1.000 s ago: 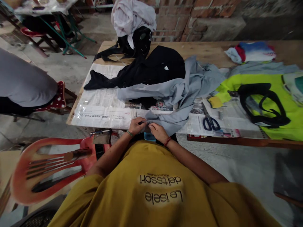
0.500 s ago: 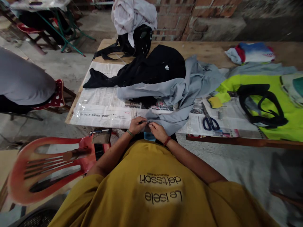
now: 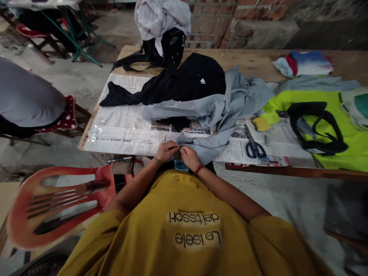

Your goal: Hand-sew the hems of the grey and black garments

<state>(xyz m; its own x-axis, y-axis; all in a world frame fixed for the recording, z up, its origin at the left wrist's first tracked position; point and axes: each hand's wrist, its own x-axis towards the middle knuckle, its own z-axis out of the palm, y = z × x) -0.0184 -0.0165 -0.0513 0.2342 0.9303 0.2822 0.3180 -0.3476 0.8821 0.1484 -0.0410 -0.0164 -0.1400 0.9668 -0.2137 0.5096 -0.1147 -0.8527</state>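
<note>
A grey and black garment [image 3: 212, 109] with a small white logo lies bunched across the newspaper-covered table, and its grey end hangs toward me over the front edge. My left hand [image 3: 167, 151] pinches the edge of that grey cloth, fingers closed. Close beside it, almost touching, my right hand [image 3: 189, 158] also pinches the cloth between thumb and fingers. Whatever small item may be between the fingertips is too small to make out. Scissors [image 3: 255, 147] with dark blue handles lie to the right of the garment.
Newspaper [image 3: 120, 134] covers the wooden table. A black bag [image 3: 165, 50] with white cloth on top stands at the back. Bright yellow-green clothing [image 3: 316, 115] with a black strap [image 3: 296, 122] lies right. A red plastic chair [image 3: 57, 203] is at left, near a seated person [image 3: 28, 92].
My hands have shifted very slightly and drawn a little closer together at the cloth edge. The garment and the things on the table stay as they were.
</note>
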